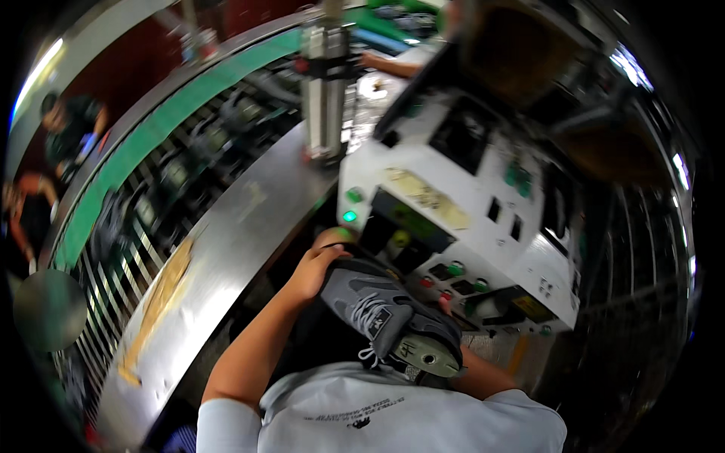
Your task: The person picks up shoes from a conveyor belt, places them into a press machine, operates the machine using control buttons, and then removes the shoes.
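A grey sneaker (pixel 362 298) with grey laces is held tilted in front of my chest. A pale green shoe last (pixel 425 353) with a round hole fills its opening. My left hand (pixel 310 272) is closed around the sneaker's far left end, and a rounded tan-green shape beside the fingers is blurred. Most of my right hand (pixel 445 305) is hidden behind the heel end; only a fingertip shows past the sneaker's right edge, and the hand appears closed on it. Just beyond the sneaker stands a white machine (pixel 400 177) with a lit green button (pixel 350 217).
Red and green buttons (pixel 455 269) dot the machine's front. To the left runs a metal table (pixel 234 219) with torn brown tape, beside a roller conveyor (pixel 143 264) carrying dark shoes. A metal post (pixel 325 90) rises behind. Two people (pixel 72 132) work at far left; another person's arm (pixel 393 66) reaches in behind.
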Demonstrator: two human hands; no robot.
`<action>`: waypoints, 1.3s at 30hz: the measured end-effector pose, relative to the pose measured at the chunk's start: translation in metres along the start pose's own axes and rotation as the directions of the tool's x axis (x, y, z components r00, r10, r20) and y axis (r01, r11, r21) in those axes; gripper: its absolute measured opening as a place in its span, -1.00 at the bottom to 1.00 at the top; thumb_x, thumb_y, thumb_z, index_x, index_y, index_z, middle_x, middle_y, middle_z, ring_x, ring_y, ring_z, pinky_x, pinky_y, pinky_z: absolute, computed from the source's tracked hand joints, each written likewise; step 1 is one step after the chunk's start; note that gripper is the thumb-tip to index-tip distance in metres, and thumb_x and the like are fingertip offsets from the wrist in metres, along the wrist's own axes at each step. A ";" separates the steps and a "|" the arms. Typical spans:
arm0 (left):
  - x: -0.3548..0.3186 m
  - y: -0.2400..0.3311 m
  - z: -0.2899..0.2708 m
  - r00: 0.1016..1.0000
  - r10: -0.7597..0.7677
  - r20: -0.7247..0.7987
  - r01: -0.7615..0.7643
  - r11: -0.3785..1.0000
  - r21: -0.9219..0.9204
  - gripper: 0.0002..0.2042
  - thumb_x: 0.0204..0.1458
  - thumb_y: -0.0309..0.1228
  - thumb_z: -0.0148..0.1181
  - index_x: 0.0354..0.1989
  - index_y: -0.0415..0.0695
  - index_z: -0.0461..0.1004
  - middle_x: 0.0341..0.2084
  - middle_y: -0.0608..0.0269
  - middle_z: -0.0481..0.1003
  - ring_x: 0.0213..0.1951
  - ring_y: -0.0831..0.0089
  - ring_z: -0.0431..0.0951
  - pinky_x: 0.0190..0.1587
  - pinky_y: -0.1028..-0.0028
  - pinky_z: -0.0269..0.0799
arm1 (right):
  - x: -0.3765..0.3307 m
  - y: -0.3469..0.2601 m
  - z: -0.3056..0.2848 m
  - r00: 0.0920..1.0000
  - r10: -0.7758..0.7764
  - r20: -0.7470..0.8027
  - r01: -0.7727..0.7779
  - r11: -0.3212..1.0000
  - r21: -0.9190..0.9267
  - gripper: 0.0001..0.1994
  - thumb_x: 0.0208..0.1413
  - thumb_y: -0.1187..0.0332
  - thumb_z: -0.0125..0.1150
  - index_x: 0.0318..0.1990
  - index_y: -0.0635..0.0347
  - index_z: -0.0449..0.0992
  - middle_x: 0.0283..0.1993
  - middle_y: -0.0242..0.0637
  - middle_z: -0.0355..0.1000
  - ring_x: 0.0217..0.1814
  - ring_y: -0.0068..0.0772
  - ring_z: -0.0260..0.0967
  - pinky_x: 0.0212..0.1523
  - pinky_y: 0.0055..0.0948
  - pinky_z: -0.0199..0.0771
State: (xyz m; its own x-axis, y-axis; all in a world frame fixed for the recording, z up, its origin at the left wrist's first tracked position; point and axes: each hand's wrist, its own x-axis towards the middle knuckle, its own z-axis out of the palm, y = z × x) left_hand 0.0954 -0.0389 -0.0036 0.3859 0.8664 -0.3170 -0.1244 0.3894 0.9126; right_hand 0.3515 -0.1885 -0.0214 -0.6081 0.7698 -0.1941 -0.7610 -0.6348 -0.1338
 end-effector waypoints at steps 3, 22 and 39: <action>0.034 0.006 0.038 0.998 0.039 0.055 -0.032 0.992 -0.122 -0.59 0.17 -0.17 -0.15 -0.17 -0.30 0.47 -0.31 0.09 0.53 -0.27 0.36 0.51 -0.12 0.43 0.39 | -0.023 -0.010 -0.003 0.988 -0.153 0.027 0.154 0.988 -0.029 -0.22 -0.09 0.05 0.12 0.29 0.25 0.11 0.28 -0.19 0.17 0.24 -0.36 0.17 0.22 -0.32 0.17; 0.061 -0.064 -0.112 0.691 0.482 -0.539 -0.243 0.857 0.455 -0.89 0.07 -0.48 0.01 -0.44 -0.21 0.44 -0.59 0.38 0.36 -0.58 0.64 0.23 -0.50 0.61 0.20 | -0.210 -0.341 0.102 0.115 -0.950 0.289 -0.385 -0.311 -0.869 -0.29 -0.31 0.46 0.36 0.16 0.14 0.33 0.03 -0.09 0.38 0.07 -0.24 0.34 0.04 -0.35 0.31; 0.051 -0.146 -0.246 0.491 0.829 -0.270 0.041 0.287 0.957 -0.84 0.01 -0.47 0.04 -0.56 -0.29 0.36 -0.71 0.14 0.38 -0.66 0.36 0.34 -0.57 0.35 0.26 | -0.158 -0.470 0.097 -0.126 -0.987 0.102 -0.869 0.061 -0.490 -0.39 -0.38 0.05 0.33 -0.02 -0.02 0.51 0.01 -0.25 0.44 0.07 -0.24 0.38 0.04 -0.34 0.37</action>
State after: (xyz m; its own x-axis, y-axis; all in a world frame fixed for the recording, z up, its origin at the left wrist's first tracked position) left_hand -0.0913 0.0250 -0.2165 -0.1604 0.8320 0.5311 0.8549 -0.1518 0.4961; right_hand 0.7836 -0.0053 0.1662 0.8046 0.5362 0.2553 0.5935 -0.7403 -0.3157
